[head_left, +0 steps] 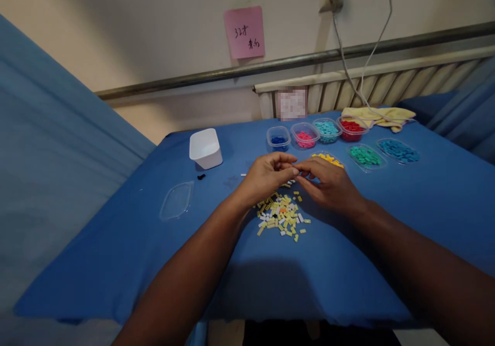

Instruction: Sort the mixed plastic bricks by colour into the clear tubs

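Observation:
My left hand point(267, 175) and my right hand point(328, 183) meet fingertip to fingertip above a loose pile of small bricks point(284, 217). Both are closed in a pinch; whatever lies between the fingers is too small or hidden to make out. Most of the pile is pale yellow and white, with an orange brick point(283, 210) among them. Part of the heap is covered by my left hand. Just behind my right hand sits a tub of yellow bricks point(328, 159), partly hidden by the fingers.
Tubs of dark blue point(278, 141), pink point(305, 138), turquoise point(327, 129), red point(351, 126), green point(364, 156) and teal bricks point(398, 150) stand on the blue-covered table point(127, 243). Leftward are a white bin point(205, 150), a clear lid point(177, 200) and a black piece point(201, 177). A yellow cloth point(377, 115) lies behind.

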The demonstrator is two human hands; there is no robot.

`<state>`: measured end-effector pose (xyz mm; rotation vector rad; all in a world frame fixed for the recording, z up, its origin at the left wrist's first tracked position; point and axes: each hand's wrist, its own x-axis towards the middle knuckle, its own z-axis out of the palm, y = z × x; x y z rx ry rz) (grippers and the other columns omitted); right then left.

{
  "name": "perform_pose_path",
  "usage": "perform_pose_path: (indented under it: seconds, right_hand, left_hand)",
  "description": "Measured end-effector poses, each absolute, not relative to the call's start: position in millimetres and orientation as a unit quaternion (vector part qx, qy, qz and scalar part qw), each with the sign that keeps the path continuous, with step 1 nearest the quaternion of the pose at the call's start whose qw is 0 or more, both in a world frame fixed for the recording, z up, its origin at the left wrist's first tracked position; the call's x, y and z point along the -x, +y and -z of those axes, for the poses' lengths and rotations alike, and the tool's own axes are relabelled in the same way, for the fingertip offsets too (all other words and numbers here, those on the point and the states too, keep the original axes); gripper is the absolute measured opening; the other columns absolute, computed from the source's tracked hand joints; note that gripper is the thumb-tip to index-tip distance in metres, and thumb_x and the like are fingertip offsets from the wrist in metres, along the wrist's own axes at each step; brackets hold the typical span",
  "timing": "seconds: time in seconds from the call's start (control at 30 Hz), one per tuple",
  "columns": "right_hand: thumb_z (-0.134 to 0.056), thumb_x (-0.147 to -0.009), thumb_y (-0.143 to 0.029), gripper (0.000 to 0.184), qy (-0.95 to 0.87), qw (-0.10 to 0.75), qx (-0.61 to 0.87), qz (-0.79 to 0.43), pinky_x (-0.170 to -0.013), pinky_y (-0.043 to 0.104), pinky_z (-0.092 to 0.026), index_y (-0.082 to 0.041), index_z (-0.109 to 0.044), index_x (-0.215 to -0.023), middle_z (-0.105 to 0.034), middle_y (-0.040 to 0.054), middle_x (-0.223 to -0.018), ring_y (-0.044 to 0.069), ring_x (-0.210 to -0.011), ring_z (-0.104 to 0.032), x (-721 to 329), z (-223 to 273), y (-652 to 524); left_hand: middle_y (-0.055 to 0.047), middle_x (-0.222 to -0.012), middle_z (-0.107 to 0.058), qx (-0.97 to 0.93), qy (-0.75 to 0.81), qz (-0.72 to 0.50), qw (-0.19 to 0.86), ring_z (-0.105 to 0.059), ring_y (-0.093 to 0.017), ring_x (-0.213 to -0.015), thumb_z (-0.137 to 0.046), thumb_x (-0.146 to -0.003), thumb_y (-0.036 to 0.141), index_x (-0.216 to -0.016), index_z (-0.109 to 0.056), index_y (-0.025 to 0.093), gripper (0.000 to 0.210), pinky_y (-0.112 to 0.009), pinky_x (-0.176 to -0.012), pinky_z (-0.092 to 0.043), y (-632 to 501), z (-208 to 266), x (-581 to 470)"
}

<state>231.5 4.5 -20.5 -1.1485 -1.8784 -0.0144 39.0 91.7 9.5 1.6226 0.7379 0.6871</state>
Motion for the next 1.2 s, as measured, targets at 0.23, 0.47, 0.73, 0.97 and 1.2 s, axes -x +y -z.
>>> perform_pose_path:
  seconds: [0.23,0.47,0.73,0.97,1.2]
  right_hand:
    - [-0.061,-0.105,-0.031,0.022,-0.706,0.408,0.572,0.089,-0.087,0.042,-0.058,-0.021,-0.079,-0.112,-0.081,0.0123,-0.105,0.029,-0.096,-0.075,-281,28,21]
    - [-0.057,-0.102,-0.033,0.032,-0.663,0.289,0.682,0.107,-0.095,0.049,-0.057,-0.018,-0.082,-0.116,-0.082,0.0162,-0.115,0.035,-0.108,-0.074,-327,51,31]
    - [-0.059,-0.102,-0.034,0.033,-0.673,0.256,0.688,0.09,-0.095,0.047,-0.057,-0.02,-0.083,-0.12,-0.082,0.0161,-0.121,0.036,-0.111,-0.074,-322,53,30]
    - [-0.052,-0.109,-0.032,0.035,-0.762,0.332,0.554,0.047,-0.105,0.049,-0.057,-0.018,-0.08,-0.124,-0.081,0.0151,-0.125,0.031,-0.115,-0.074,-275,44,26]
    - [-0.051,-0.112,-0.035,0.043,-0.841,0.292,0.447,-0.084,-0.123,0.056,-0.05,-0.019,-0.07,-0.147,-0.068,0.0165,-0.154,0.032,-0.145,-0.063,-234,56,17]
  left_hand:
    - [-0.015,-0.169,-0.051,-0.893,0.28,-0.168,0.31,-0.046,-0.034,-0.158,-0.063,-0.105,0.059,-0.16,-0.056,0.022,0.067,-0.056,-0.132,-0.034,53,-14,-16]
    - [-0.012,-0.184,-0.013,-0.965,0.218,0.015,0.143,-0.009,-0.032,-0.172,-0.03,-0.109,0.077,-0.176,-0.03,0.017,0.09,-0.055,-0.139,-0.009,21,16,-10]
    - [-0.01,-0.184,-0.012,-0.944,0.307,0.047,0.107,-0.008,-0.03,-0.172,-0.019,-0.112,0.073,-0.177,-0.024,0.015,0.087,-0.055,-0.139,-0.008,55,10,2]
    - [-0.015,-0.183,-0.014,-0.91,0.406,0.023,0.076,-0.013,-0.035,-0.172,-0.023,-0.113,0.066,-0.175,-0.029,0.012,0.083,-0.059,-0.137,-0.014,97,14,17]
    - [-0.023,-0.181,-0.019,-0.9,0.421,0.018,0.11,-0.017,-0.037,-0.17,-0.024,-0.113,0.064,-0.173,-0.031,0.003,0.086,-0.054,-0.137,-0.016,103,16,0]
